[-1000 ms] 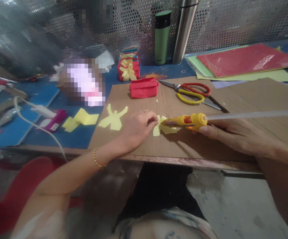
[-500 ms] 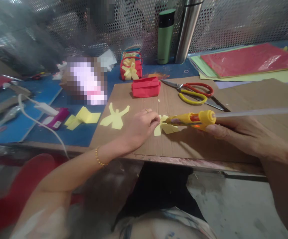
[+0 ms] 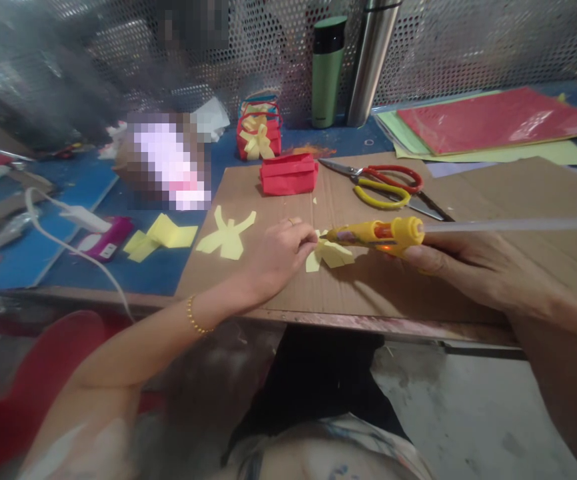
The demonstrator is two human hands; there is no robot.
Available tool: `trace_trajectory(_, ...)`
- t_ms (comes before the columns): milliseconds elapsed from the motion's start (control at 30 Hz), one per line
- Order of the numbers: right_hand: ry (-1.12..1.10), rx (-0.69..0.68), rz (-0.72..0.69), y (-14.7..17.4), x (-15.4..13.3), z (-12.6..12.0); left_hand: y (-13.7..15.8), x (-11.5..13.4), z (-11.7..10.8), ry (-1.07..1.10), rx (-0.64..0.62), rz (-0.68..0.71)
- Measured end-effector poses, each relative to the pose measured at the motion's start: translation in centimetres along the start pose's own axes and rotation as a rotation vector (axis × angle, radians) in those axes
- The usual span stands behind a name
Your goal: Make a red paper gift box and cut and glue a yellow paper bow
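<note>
My left hand (image 3: 282, 257) rests on the cardboard sheet (image 3: 348, 297), its thumb and fingertips pinched at a pale yellow paper cutout (image 3: 337, 255) with flared ends. In my right hand (image 3: 473, 273) is a yellow hot glue gun (image 3: 368, 233), held level with a small orange light glowing on it. A long clear glue stick (image 3: 498, 226) runs out of its back. The gun's nozzle points left and meets the upper part of the cutout, right beside my left fingertips. Whether glue is coming out cannot be seen. Another yellow cutout (image 3: 228, 239) of similar shape lies flat left of my left hand.
Beyond my hands lie a folded red paper piece (image 3: 288, 176) and scissors (image 3: 383, 187). A small red paper bag with a yellow bow (image 3: 258, 137), a green bottle (image 3: 327, 80) and a steel flask (image 3: 371, 67) stand behind. Yellow paper pieces (image 3: 161, 235) and a white cable (image 3: 93, 257) are left.
The glue gun's nozzle has shifted slightly away from me along the cutout, closer to the left fingertips. My left hand keeps its pinch. The whole view has slid a little.
</note>
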State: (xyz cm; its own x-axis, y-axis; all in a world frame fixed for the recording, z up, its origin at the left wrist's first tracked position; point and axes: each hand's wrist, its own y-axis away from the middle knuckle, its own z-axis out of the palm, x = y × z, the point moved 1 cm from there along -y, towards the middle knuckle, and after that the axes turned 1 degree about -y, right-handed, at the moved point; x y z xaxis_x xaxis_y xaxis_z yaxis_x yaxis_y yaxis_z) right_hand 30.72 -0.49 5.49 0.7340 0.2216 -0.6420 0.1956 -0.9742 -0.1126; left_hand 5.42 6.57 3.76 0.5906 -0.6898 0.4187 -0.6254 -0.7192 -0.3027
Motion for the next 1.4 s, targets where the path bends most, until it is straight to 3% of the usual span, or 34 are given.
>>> trace_trajectory(467,-0.022,-0.067,-0.046,-0.34,-0.59,0.18,0.1,-0.14,-0.08,0.045,0.029,-0.03)
trace_trajectory(800,0.008,-0.013,-0.033,-0.39,-0.7,0.08,0.02,-0.09,-0.08,0.036,0.017,-0.035)
trace_trajectory(1400,0.0,-0.062,-0.035,-0.34,-0.39,0.25,0.16,-0.18,0.07,0.072,0.079,-0.094)
